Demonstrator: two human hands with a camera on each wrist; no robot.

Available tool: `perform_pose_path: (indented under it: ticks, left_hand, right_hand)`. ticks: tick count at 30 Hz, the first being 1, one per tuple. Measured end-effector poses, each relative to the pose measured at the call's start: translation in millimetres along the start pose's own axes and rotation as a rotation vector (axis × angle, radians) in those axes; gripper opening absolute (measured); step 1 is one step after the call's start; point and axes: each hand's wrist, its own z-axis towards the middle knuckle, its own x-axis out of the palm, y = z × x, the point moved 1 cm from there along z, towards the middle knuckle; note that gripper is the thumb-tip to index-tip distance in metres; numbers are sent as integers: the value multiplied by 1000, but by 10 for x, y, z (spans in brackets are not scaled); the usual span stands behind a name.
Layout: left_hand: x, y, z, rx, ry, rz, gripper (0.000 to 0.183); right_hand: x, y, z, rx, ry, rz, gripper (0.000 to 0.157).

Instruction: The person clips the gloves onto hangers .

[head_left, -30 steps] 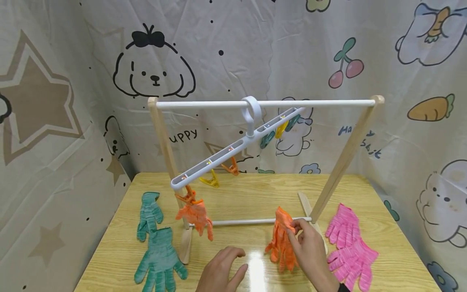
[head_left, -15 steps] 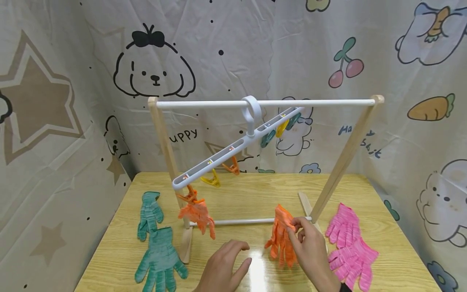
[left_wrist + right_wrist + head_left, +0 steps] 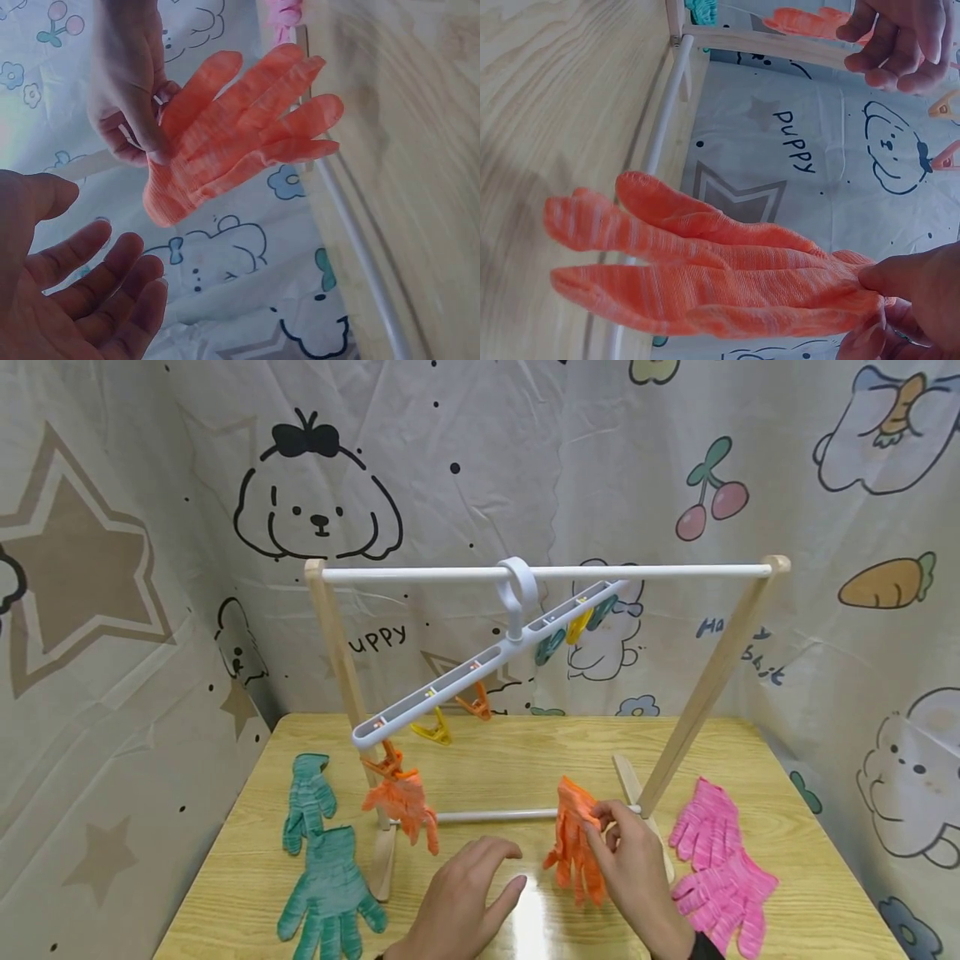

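Observation:
My right hand (image 3: pixel 637 864) pinches an orange knitted glove (image 3: pixel 574 839) at its cuff, so the fingers of the glove hang downward. In the right wrist view the glove (image 3: pixel 705 262) stretches out from my thumb and fingertips. To the left of it, my left hand (image 3: pixel 468 897) is raised with relaxed, spread fingers and holds nothing; the left wrist view shows a gap between these fingers and the glove's cuff. A second orange glove (image 3: pixel 405 806) hangs from an orange clip (image 3: pixel 386 764) at the near left end of the grey-white clip hanger (image 3: pixel 480 664).
The hanger hooks over the white top bar (image 3: pixel 645 572) of a wooden rack with slanted posts (image 3: pixel 701 702). Other clips, such as a yellow clip (image 3: pixel 433 729), dangle from it. Two green gloves (image 3: pixel 330 877) lie at left, two pink gloves (image 3: pixel 723 877) at right on the table (image 3: pixel 495 760).
My right hand has lifted the orange glove slightly and shifted it a little left. My left hand has moved up and right, closer to the glove. The hanging glove swayed slightly.

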Motion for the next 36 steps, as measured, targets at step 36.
perform_pose_path:
  ticks: [36]
  left_hand:
    - [-335, 118, 203, -97, -56, 64, 24]
  right_hand:
    - [174, 369, 287, -109, 13, 116, 19]
